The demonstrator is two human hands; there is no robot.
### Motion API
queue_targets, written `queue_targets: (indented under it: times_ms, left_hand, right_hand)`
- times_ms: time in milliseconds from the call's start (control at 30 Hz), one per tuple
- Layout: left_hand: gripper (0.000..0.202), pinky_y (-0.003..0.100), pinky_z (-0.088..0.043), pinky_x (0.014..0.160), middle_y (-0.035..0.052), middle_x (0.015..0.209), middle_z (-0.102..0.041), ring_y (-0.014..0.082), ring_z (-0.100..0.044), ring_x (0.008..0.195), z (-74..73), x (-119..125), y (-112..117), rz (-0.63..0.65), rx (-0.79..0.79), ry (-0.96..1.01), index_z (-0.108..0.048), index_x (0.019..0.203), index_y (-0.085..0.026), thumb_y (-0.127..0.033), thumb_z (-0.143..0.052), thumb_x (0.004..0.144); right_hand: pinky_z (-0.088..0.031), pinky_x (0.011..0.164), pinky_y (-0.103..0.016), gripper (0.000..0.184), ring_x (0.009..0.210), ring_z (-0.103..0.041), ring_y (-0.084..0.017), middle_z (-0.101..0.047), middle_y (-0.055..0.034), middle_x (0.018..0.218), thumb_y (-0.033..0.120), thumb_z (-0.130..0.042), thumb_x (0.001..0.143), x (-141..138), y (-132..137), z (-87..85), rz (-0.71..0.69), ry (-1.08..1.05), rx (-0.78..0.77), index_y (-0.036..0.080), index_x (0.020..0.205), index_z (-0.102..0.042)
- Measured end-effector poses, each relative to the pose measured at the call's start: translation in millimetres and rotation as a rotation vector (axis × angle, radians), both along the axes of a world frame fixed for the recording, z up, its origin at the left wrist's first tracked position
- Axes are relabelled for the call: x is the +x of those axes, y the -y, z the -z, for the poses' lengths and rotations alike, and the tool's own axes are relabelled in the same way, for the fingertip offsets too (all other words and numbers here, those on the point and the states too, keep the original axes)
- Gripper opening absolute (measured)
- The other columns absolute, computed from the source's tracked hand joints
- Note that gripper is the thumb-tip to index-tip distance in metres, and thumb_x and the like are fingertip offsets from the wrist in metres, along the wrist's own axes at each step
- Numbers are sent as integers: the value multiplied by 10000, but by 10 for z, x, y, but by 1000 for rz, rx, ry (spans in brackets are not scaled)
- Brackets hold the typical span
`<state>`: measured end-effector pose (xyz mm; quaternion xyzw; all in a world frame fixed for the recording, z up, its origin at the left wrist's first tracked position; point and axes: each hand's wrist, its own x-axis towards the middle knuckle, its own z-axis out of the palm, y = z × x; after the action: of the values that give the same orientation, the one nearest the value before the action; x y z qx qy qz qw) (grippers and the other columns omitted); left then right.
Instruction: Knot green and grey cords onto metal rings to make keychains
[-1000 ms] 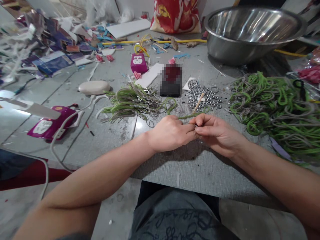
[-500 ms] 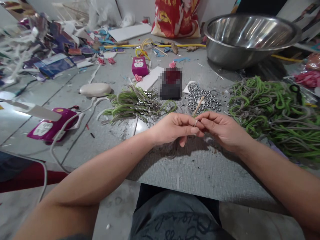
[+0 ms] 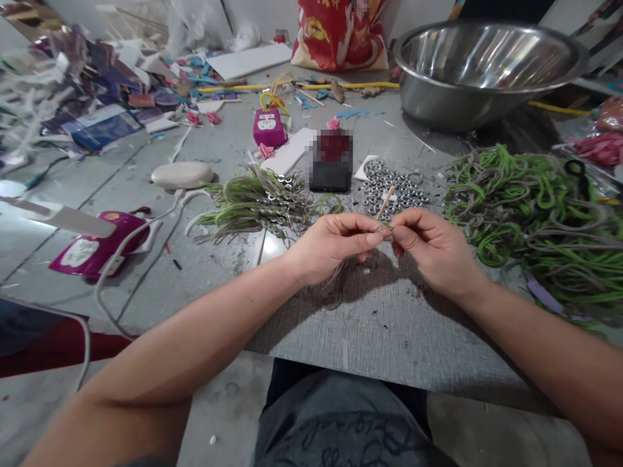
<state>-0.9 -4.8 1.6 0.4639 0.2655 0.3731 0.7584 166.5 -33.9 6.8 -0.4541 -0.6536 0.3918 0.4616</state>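
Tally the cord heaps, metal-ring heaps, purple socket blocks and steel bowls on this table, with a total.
Green-and-grey cord heaps: 2
Metal-ring heap: 1
Purple socket blocks: 2
Steel bowl: 1
Total: 6

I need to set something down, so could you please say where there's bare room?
The grey tabletop is mostly bare, with specks, between the left hand, right hand and near edge. Another small patch lies between the white oval device and blue plastic packet. Tangled green-and-grey cords crowd the right, multicoloured scraps the back left.
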Motion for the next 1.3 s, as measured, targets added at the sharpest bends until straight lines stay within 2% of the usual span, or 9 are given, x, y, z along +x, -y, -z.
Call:
queue_targets:
  times_ms: [100,233,300,400,533,667,767,1300]
  left_hand:
    - [204,152,-384,496,-49,652,-545,15,-474,534,-23,-16,2,-9,78,-49,-653,684,-128,-272,-774,606]
    - [229,150,-254,354,-88,458,-448,6,-361,353,-35,-55,-12,132,67,-179,-593,693,-130,-331,-702,700]
    - [232,153,-260,333,-75,479,-510,15,-389,328,-29,-67,-19,151,38,-193,-557,692,-138,-331,-682,718]
    - [216,156,-318,346,-46,542,-590,29,-447,338,-19,-78,-28,178,-7,-170,-536,712,-139,-311,-664,734]
    - [220,172,-387,391,-17,599,-620,47,-502,386,-20,-99,-35,266,-52,-89,-555,771,-127,-313,-664,732]
    - [316,183,-421,407,12,604,-614,79,-552,465,-20,-100,-38,332,-85,-12,-573,779,-116,-427,-620,758]
    - [333,169,-423,400,17,612,-612,84,-569,509,-9,-85,-38,343,-87,-28,-567,745,-119,-449,-609,769]
    - [368,161,-418,360,3,510,-604,62,-508,378,16,-64,-22,415,-186,-64,-538,647,-126,-465,-666,712]
  right_hand:
    - [-374,433,-197,198,438,-443,-58,-475,68,522,374,-570,823,6,28,6,-17,-37,-47,208,729,-517]
    - [-297,309,-177,218,309,-400,-51,-495,88,452,415,-545,834,26,18,13,-123,-182,-358,211,784,-483]
    - [-283,280,-170,243,282,-412,-59,-537,79,448,443,-547,826,37,-6,17,-202,-253,-489,210,818,-477]
    - [-332,279,-170,280,316,-498,-92,-600,49,490,465,-582,793,52,-39,23,-308,-348,-595,206,826,-480]
    - [-431,347,-190,271,370,-563,-110,-622,36,523,445,-603,784,68,-53,26,-370,-436,-639,196,782,-499]
    - [-454,371,-187,274,407,-580,-107,-619,31,537,443,-610,780,66,-50,30,-406,-466,-675,186,758,-518]
    - [-460,389,-184,284,417,-573,-94,-628,20,567,449,-584,799,60,-47,47,-440,-461,-688,178,740,-525]
    - [-481,444,-199,287,443,-573,-88,-614,14,583,439,-541,833,25,-15,101,-537,-498,-741,161,765,-572]
